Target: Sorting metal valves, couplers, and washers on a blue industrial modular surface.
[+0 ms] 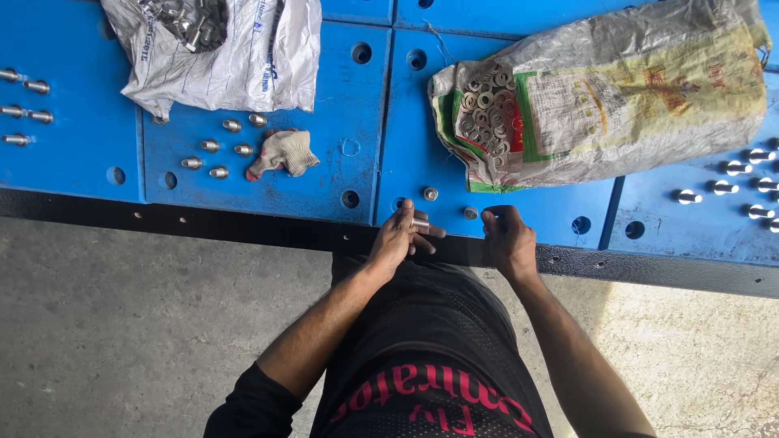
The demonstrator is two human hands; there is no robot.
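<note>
White sack [223, 57] of metal parts, upper left of the blue surface [349, 122]. Six loose bolts [219, 148] beside a crumpled glove [284, 152]. Left hand [399, 239], at the near edge, fingers closed around a short metal bolt [419, 222]. Right hand [507, 239], curled at the edge; contents cannot be told. Printed sack [600, 101] of washers [487, 101] just behind both hands.

A short silver bolt [419, 222] lies crosswise in the left hand's fingers [403, 235], pinched between thumb and fingertips, its shank level and pointing right. A second bolt [471, 213] stands head-up on the blue plate [349, 105], just left of the right hand's fingertips [492, 217]. A third bolt [430, 194] stands upright just beyond the left fingers, untouched.
</note>
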